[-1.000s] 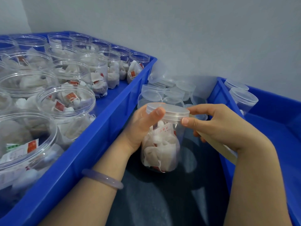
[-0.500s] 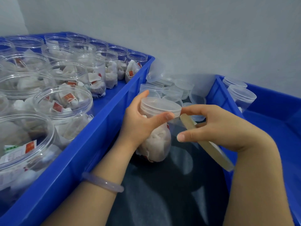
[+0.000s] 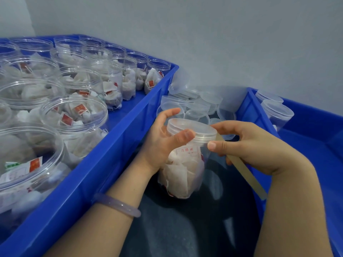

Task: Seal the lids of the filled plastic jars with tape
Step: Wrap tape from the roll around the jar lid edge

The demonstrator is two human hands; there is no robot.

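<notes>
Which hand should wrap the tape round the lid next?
Probably the right hand: it holds the tape strip against the rim of the lid, while the left hand grips the jar.

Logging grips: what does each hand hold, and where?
Left hand grips the jar at its lid; right hand pinches the tape near its top end.

Looks like a small packing workshop tbh: blue crate [image 3: 104, 164] crammed with open jars [image 3: 81, 80] of sachets [image 3: 79, 110], loose lids [image 3: 197, 106] piled by a bare grey wall [image 3: 222, 43], second crate [image 3: 315, 145] alongside.
</notes>
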